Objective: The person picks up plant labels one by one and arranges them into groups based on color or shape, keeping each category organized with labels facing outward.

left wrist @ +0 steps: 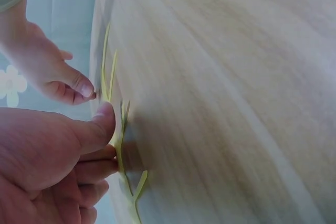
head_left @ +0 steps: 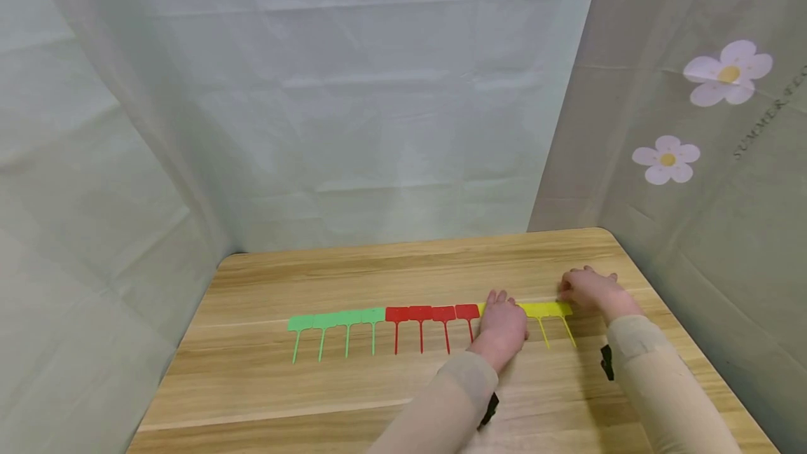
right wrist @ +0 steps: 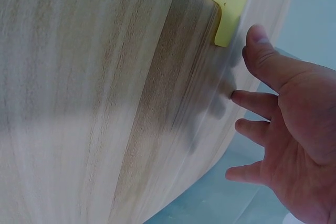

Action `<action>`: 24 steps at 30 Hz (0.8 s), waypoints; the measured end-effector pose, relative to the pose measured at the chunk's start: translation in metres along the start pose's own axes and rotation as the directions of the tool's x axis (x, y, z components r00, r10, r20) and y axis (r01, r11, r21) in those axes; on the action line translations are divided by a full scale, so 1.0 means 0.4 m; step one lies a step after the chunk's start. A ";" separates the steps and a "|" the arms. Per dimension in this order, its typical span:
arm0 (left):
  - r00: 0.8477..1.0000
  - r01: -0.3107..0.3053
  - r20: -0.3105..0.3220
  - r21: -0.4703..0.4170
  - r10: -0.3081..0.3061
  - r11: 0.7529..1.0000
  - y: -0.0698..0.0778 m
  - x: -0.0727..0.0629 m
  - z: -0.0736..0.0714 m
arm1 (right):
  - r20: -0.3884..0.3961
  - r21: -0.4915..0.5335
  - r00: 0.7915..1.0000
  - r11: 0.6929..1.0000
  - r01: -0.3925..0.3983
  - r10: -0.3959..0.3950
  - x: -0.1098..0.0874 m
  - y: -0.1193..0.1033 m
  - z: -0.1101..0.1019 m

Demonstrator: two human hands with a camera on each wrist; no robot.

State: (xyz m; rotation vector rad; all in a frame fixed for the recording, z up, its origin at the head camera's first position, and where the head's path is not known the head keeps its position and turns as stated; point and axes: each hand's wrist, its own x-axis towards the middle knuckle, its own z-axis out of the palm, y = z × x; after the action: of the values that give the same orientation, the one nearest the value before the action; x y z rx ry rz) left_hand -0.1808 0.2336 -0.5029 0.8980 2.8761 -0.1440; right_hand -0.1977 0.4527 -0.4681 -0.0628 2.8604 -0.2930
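Note:
A row of T-shaped plastic plant labels lies across the wooden table, heads side by side and stems toward me. Green labels (head_left: 325, 321) are at the left, red labels (head_left: 420, 313) in the middle and yellow labels (head_left: 536, 310) at the right. My left hand (head_left: 503, 326) rests over the yellow labels beside the last red one, partly covering them; in the left wrist view its thumb and fingers touch them. Just past the row's right end is my right hand (head_left: 592, 291). The right wrist view shows its fingers spread, apart from the end yellow label (right wrist: 232, 17).
The wooden table (head_left: 284, 405) has rounded far corners. Pale curtains (head_left: 378, 125) hang behind it and along the left. At the right, a grey curtain (head_left: 725, 230) with printed flowers stands close to the table edge. Both wrists wear black straps.

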 end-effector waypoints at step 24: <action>0.994 -0.045 -0.103 -0.108 0.034 0.993 -0.044 0.006 -0.021 | -0.038 0.093 0.999 0.996 0.008 -0.004 -0.014 0.031 -0.022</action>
State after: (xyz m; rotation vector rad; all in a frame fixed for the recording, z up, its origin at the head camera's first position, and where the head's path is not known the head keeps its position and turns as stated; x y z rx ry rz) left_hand -0.1935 0.2216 -0.4939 0.9669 2.9222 0.0653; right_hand -0.1949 0.4670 -0.4611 -0.0485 2.8796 -0.4322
